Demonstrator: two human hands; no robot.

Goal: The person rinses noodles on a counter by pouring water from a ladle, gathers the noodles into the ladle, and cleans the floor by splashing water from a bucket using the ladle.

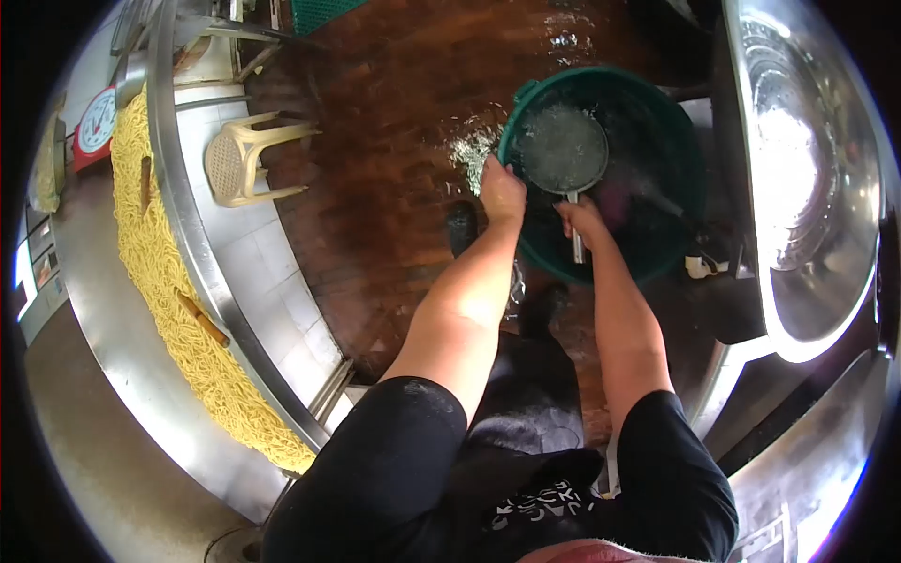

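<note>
A large green tub (pixel 694 174) stands on the floor in front of me, with dark water inside. Over the water is a round mesh strainer (pixel 563 145) with a metal handle. My right hand (pixel 584 220) is closed around that handle, close to where it joins the strainer's ring. At the tub's left edge, my left hand (pixel 504 194) has its fingers closed on the rim; its fingertips are partly hidden. The strainer's mesh looks pale and blurred, so I cannot tell whether anything lies in it.
Yellow noodles (pixel 178 281) cover a long metal table at left, with wooden sticks on them. Nearby are a red-rimmed scale (pixel 97 122) and a beige plastic stool (pixel 246 159). A big metal wok or basin (pixel 807 188) rises at right. The brown floor (pixel 375 188) is wet.
</note>
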